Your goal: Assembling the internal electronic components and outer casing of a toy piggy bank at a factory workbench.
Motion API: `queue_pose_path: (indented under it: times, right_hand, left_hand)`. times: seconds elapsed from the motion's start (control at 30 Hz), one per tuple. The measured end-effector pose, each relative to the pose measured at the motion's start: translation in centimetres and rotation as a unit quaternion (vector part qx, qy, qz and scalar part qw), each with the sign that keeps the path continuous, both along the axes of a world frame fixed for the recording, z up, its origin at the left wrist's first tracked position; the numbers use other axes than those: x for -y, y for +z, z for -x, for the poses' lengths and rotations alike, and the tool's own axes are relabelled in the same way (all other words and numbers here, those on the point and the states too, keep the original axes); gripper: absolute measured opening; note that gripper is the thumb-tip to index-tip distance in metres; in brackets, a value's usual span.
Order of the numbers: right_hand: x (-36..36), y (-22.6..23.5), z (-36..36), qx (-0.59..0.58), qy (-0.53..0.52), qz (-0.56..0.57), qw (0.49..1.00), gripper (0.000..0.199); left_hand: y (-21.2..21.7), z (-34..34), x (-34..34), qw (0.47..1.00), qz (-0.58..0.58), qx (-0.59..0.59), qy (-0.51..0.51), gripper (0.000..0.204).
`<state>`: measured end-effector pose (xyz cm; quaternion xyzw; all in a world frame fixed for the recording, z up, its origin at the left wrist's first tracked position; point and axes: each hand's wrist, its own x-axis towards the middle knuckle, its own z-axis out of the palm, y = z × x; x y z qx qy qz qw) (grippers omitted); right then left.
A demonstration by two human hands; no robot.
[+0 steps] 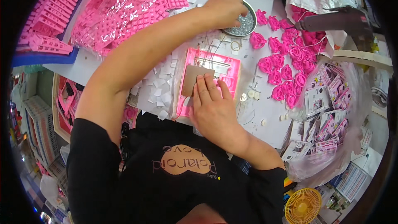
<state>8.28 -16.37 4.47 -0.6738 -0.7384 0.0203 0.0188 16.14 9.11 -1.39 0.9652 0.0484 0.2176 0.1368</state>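
My left hand (226,10) reaches across to a round metal tin (250,25) filled with tiny silvery pieces, probably screws. Its fingers are curled down into the tin, and whatever is between the fingertips is hidden. My right hand (211,104) lies with fingers stretched flat on a brown cardboard piece (191,79). That cardboard rests over part of a pink plastic housing (233,69), which lies flat on the table in front of me. Thin wires (211,53) and a silvery strip (217,65) show at the housing's far part.
Pink rose-shaped parts (286,72) lie right of the housing, below a dark power screwdriver (331,23). White paper bits (159,89) are scattered left. A bag of pink button grids (120,16) stands far left; a bag of printed pieces (321,120) hangs right.
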Motion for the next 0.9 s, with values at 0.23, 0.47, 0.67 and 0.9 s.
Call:
queue_pose_path:
  times: [0.23,0.47,0.67,0.9]
  right_hand:
    - [0.4,-0.3,-0.4,-0.03,-0.004,-0.013,0.999,0.05]
    - [0.4,0.1,-0.5,-0.006,0.008,0.009,1.0,0.05]
    - [0.2,0.0,-0.2,-0.017,0.01,0.006,1.0,0.053]
    - [0.7,-0.3,-0.6,-0.066,-0.022,-0.017,0.997,0.054]
  left_hand:
    - [-0.4,-2.1,0.6,0.995,-0.088,-0.056,0.0,0.016]
    - [0.9,-2.0,-0.1,0.972,-0.152,-0.18,0.028,0.02]
    - [1.4,-0.1,-2.0,0.986,-0.081,-0.112,0.091,0.016]
    - [5.9,13.3,6.5,0.97,0.239,0.034,-0.025,0.014]
